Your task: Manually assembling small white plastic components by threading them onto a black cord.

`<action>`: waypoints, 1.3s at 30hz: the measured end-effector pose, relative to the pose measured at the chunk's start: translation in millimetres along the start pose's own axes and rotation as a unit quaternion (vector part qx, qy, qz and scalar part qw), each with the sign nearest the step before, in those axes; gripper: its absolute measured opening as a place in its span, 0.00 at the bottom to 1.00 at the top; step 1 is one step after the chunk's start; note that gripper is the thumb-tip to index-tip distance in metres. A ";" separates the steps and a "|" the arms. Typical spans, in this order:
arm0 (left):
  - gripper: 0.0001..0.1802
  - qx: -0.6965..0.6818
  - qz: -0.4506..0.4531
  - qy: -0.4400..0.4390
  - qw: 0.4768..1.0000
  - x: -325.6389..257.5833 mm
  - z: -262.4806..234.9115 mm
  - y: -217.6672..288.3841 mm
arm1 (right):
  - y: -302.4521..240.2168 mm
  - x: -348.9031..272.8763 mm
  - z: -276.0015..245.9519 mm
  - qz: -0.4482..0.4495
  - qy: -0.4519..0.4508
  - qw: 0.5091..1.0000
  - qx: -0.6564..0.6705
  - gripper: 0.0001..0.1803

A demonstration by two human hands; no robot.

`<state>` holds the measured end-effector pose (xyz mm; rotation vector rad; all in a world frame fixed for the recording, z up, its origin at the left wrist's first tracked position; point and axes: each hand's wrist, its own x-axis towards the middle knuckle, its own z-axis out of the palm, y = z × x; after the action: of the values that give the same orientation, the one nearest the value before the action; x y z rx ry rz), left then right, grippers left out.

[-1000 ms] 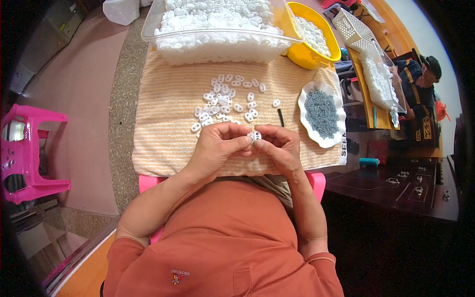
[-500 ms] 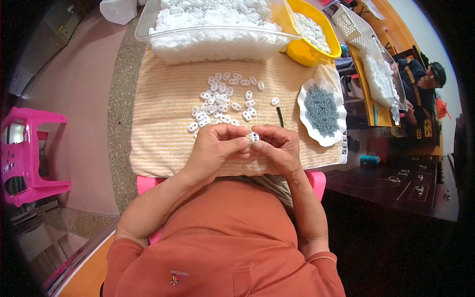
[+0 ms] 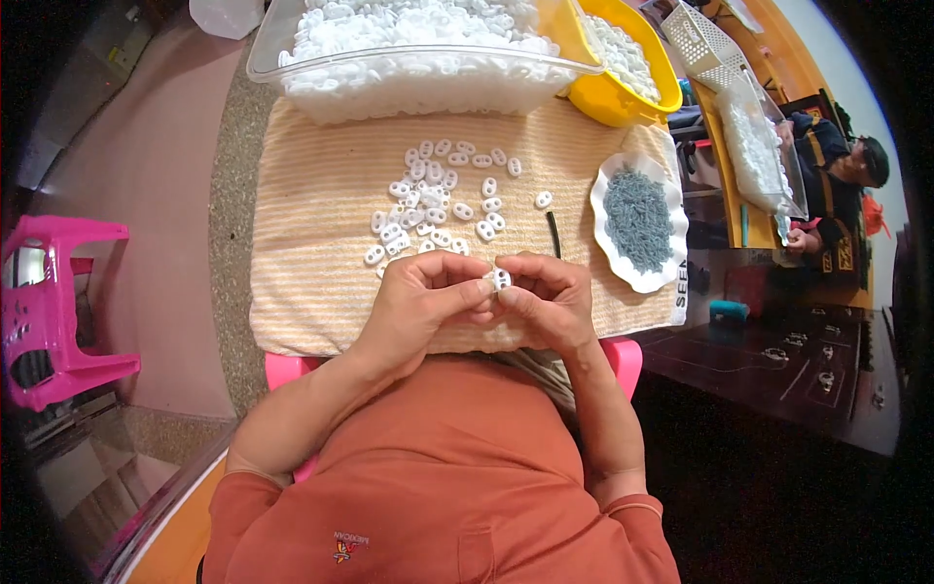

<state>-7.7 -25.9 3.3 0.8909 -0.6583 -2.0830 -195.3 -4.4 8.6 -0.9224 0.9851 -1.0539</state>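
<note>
Between my two hands I hold a small white two-hole plastic piece (image 3: 501,279), which looks like part of a cord lock. My left hand (image 3: 418,297) pinches its left side with thumb and fingertips. The thumb and forefinger of my right hand (image 3: 550,297) close on its right side. Beyond my hands, many similar white pieces (image 3: 428,195) lie loose on the striped towel (image 3: 311,243). A thin black stick (image 3: 554,234) lies just past my right fingers, with one lone white piece (image 3: 543,200) near it.
A clear bin (image 3: 409,78) heaped with white pieces and a yellow basin (image 3: 666,83) stand at the back. At right is a wavy white dish (image 3: 613,255) of tiny grey pieces. A pink stool (image 3: 68,311) stands left; a person (image 3: 827,165) sits at far right.
My hands keep their pinch on the white piece, which is turned slightly so its holes show more. The view has shifted a little; the person at right has moved a hand.
</note>
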 end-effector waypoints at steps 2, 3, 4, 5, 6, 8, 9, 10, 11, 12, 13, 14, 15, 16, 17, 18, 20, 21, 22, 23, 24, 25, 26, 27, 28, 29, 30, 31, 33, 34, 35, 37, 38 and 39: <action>0.09 -0.005 -0.005 0.003 1.000 -0.5 0.8 0.7 | -1.1 0.1 0.6 0.000 0.004 1.000 -0.003 0.17; 0.10 -0.014 -0.012 0.005 1.000 -0.9 1.6 1.6 | 0.0 0.4 -0.7 0.003 0.005 1.000 -0.002 0.17; 0.10 -0.023 -0.020 0.008 1.000 -0.9 2.3 2.1 | 2.0 0.6 -2.9 -0.003 0.001 1.000 -0.004 0.17; 0.10 -0.024 -0.022 0.009 0.999 -1.1 2.8 2.6 | 3.5 0.8 -4.5 -0.008 -0.003 1.000 -0.006 0.17; 0.10 -0.033 -0.027 0.006 0.999 -1.4 3.1 3.2 | 2.8 0.7 -3.8 -0.006 -0.002 1.000 -0.005 0.17; 0.09 -0.042 -0.034 0.005 0.999 -1.2 2.8 3.1 | 0.3 0.9 -0.9 0.008 0.016 1.000 0.000 0.14; 0.10 -0.047 -0.039 0.005 0.998 -1.0 2.5 2.7 | 1.4 1.2 -2.1 0.010 0.017 1.000 0.001 0.14; 0.10 -0.053 -0.043 0.004 0.998 -0.6 2.5 2.5 | 2.5 1.5 -3.8 0.010 0.009 1.000 0.016 0.14; 0.10 -0.054 -0.045 0.005 0.998 -0.3 2.8 2.6 | 3.3 1.8 -4.9 0.010 0.000 0.999 0.031 0.15; 0.10 -0.060 -0.046 0.004 0.997 -0.1 3.3 2.7 | 2.6 2.0 -4.3 0.011 0.001 0.999 0.031 0.15; 0.11 -0.067 -0.048 0.003 0.997 -0.2 3.4 2.5 | 1.1 1.7 -2.6 0.016 0.005 0.999 0.036 0.15; 0.11 -0.067 -0.049 0.004 0.997 -0.1 3.2 2.2 | 0.6 1.8 -1.8 0.020 0.009 0.999 0.040 0.15; 0.11 -0.080 -0.057 0.001 0.995 -0.1 2.7 2.0 | 1.2 2.0 -2.5 0.022 0.010 0.999 0.041 0.15; 0.11 -0.093 -0.065 -0.003 0.994 0.1 2.5 2.0 | 1.6 2.0 -3.3 0.018 0.003 0.999 0.045 0.15; 0.11 -0.093 -0.066 -0.002 0.993 0.4 2.6 2.3 | 2.1 2.0 -4.0 0.015 -0.004 0.999 0.050 0.15; 0.10 -0.101 -0.077 -0.012 0.992 0.7 2.8 2.9 | 3.8 2.7 -5.1 0.016 -0.003 0.999 0.050 0.15; 0.10 -0.109 -0.088 -0.021 0.990 1.3 2.9 3.6 | 8.8 5.3 -7.7 -0.038 -0.036 0.998 0.042 0.15; 0.09 -0.115 -0.091 -0.025 0.989 1.4 2.9 4.0 | 7.9 5.4 -6.6 -0.038 -0.036 0.998 0.042 0.15; 0.09 -0.121 -0.094 -0.028 0.988 1.3 2.2 4.1 | 6.5 6.1 -4.5 -0.042 -0.039 0.997 0.057 0.15; 0.09 -0.121 -0.094 -0.027 0.988 1.3 1.2 3.8 | 5.8 6.6 -3.0 -0.046 -0.043 0.995 0.071 0.15; 0.08 -0.123 -0.096 -0.031 0.987 1.3 0.1 3.2 | 6.2 7.1 -2.4 -0.046 -0.044 0.995 0.072 0.15; 0.08 -0.126 -0.099 -0.036 0.986 1.0 -0.4 2.9 | 5.9 6.9 -1.8 -0.052 -0.047 0.994 0.079 0.15; 0.08 -0.126 -0.098 -0.037 0.986 0.8 -0.7 2.8 | 5.5 6.5 -1.2 -0.058 -0.050 0.993 0.086 0.15; 0.07 -0.131 -0.098 -0.047 0.985 0.6 -0.9 2.7 | 4.7 5.7 -0.7 -0.059 -0.050 0.993 0.085 0.15; 0.07 -0.135 -0.098 -0.058 0.984 0.3 -0.8 2.9 | 3.8 5.0 -0.3 -0.058 -0.048 0.994 0.083 0.15; 0.07 -0.135 -0.097 -0.059 0.984 -0.3 -0.5 3.1 | 3.1 4.4 0.1 -0.056 -0.046 0.994 0.082 0.15; 0.06 -0.139 -0.096 -0.062 0.984 -1.0 -0.1 3.3 | 2.6 4.1 0.1 -0.058 -0.047 0.994 0.081 0.15; 0.06 -0.142 -0.096 -0.065 0.983 -1.6 0.4 3.4 | 2.1 4.0 -0.3 -0.064 -0.050 0.995 0.061 0.15; 0.05 -0.143 -0.090 -0.068 0.983 -2.8 2.0 3.7 | 1.1 3.0 0.3 -0.071 -0.053 0.995 0.040 0.14; 0.05 -0.144 -0.085 -0.070 0.983 -3.4 2.8 3.8 | 0.7 2.5 1.3 -0.085 -0.049 0.995 0.024 0.15; 0.05 -0.143 -0.085 -0.071 0.984 -3.8 2.9 3.5 | 0.3 1.9 1.9 -0.099 -0.045 0.994 0.009 0.16; 0.05 -0.142 -0.075 -0.083 0.983 -4.2 2.2 2.1 | 0.5 1.3 0.2 -0.110 -0.050 0.992 -0.019 0.15; 0.05 -0.141 -0.075 -0.084 0.984 -4.4 2.1 1.8 | 0.6 1.2 -0.4 -0.120 -0.054 0.990 -0.046 0.15; 0.05 -0.141 -0.071 -0.091 0.983 -4.5 2.0 1.5 | 0.6 1.1 -0.2 -0.122 -0.054 0.990 -0.046 0.15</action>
<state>-6.5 -22.8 7.3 0.6079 -0.3861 -2.3331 -195.1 -5.3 7.8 -1.1863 0.8518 -1.1557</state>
